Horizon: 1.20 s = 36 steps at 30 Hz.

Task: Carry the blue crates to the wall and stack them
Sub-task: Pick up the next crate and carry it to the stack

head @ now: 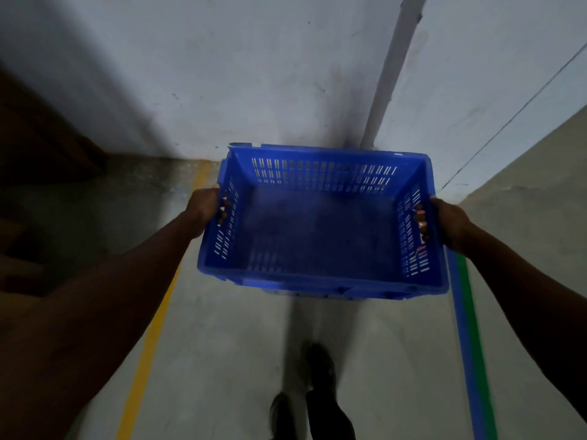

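Forearms reaching forward; left hand (203,211) and right hand (451,223) gripping side handle slots of empty blue crate (317,230), fingers hooked through; crate's long axis lying crosswise, wall (254,74) directly ahead.

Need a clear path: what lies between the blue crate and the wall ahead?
In the head view, only bare concrete floor shows between the blue crate and the wall; the crate hides the floor beyond its far rim.

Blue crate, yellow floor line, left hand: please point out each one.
Blue crate (317,230): head view, on its inner floor.
Yellow floor line (149,350): head view, on its middle stretch.
Left hand (203,208): head view, on its back.
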Tool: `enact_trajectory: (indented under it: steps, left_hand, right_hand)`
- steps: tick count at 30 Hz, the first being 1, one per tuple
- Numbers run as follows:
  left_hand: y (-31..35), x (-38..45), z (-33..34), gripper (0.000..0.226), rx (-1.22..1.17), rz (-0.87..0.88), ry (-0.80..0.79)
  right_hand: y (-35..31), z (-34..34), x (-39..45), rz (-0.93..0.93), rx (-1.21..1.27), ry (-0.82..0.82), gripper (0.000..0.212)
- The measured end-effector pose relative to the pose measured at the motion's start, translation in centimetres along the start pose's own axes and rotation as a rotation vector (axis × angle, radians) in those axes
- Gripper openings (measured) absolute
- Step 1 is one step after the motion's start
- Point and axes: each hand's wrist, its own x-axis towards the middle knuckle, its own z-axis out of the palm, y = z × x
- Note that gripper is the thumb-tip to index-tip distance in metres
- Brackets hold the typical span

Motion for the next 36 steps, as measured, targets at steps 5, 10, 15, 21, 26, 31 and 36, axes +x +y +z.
enact_trajectory:
  steps: [5, 10, 15, 21, 26, 31, 36]
  left_hand:
    - [0.1, 3.0, 1.9, 0.037, -0.006, 0.007, 0.006]
    - [-0.8, 5.0, 3.0, 0.035, -0.025, -0.006, 0.028]
    - [-1.9, 5.9, 3.9, 0.032, -0.044, 0.004, 0.040]
    - [-3.4, 6.8, 5.0, 0.037, -0.063, 0.000, 0.034]
    - [-4.2, 6.6, 4.7, 0.041, -0.045, -0.019, 0.028]
    - [-4.5, 6.6, 4.8, 0.040, -0.081, -0.049, 0.002]
    - [-4.5, 6.4, 5.2, 0.043, -0.079, -0.054, 0.015]
  right_hand:
    - [-0.3, 0.6, 3.8, 0.008, -0.033, 0.011, 0.042]
    - [0.2, 1.0, 6.0, -0.011, -0.055, 0.022, 0.043]
    - [0.7, 1.1, 7.4, -0.004, -0.050, 0.030, 0.046]
    - [0.5, 0.6, 7.8, -0.003, -0.068, 0.063, 0.047]
    - [0.1, 1.4, 6.4, 0.014, -0.083, 0.025, 0.044]
    - [0.9, 1.4, 5.9, 0.008, -0.090, 0.041, 0.046]
    - [1.4, 1.7, 6.6, 0.028, -0.058, 0.086, 0.050]
